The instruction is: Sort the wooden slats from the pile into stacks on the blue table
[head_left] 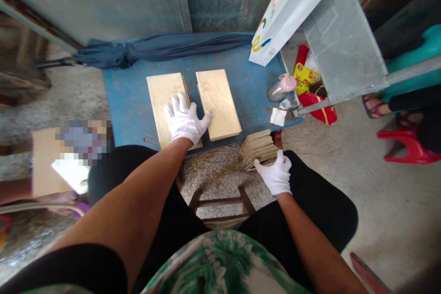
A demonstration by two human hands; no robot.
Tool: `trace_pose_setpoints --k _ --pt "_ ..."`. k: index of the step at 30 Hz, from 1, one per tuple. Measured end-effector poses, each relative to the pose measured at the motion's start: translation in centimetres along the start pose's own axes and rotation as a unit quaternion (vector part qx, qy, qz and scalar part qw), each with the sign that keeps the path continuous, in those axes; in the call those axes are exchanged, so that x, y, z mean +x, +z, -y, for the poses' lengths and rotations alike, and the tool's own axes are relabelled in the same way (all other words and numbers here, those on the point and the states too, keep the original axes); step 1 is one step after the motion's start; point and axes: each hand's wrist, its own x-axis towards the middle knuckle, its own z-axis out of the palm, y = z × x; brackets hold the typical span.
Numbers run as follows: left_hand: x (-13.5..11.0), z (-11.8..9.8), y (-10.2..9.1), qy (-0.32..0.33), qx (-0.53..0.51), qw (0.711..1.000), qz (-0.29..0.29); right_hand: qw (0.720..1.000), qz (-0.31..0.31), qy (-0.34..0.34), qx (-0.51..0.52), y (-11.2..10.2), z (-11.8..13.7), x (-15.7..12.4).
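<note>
Two stacks of gold-coloured paper sheets lie side by side on a low blue table (pixel 131 110). My left hand (pixel 185 121), in a white glove, rests flat on the left stack (pixel 164 96), fingers spread, thumb near the right stack (pixel 217 101). My right hand (pixel 275 173), also gloved, grips a fanned bundle of gold sheets (pixel 258 147) resting on my right knee, just off the table's front right corner.
A folded dark blue umbrella (pixel 155 50) lies along the table's back edge. A white paper bag (pixel 282 14), a metal flask with pink lid (pixel 280 89) and red-yellow packets (pixel 310 87) sit at the right. A red stool (pixel 406 144) stands far right; a wooden stool (pixel 220 204) is between my legs.
</note>
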Motion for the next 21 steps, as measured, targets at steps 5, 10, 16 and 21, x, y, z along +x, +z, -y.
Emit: trace_pose_setpoints --k 5,10,16,21 --pt "-0.1 0.2 0.5 0.009 -0.012 1.0 -0.015 0.993 -0.096 -0.061 0.027 -3.4 1.7 1.4" --pt "0.0 0.3 0.7 0.01 -0.006 1.0 -0.014 0.972 -0.205 -0.11 0.03 -8.1 3.8 3.3" --pt "0.1 0.4 0.6 0.011 0.008 1.0 -0.006 0.943 -0.277 -0.184 0.021 -15.9 6.2 6.6" --pt "0.1 0.4 0.4 0.001 0.01 1.0 0.008 0.938 -0.283 -0.197 0.039 -20.0 9.5 9.9"
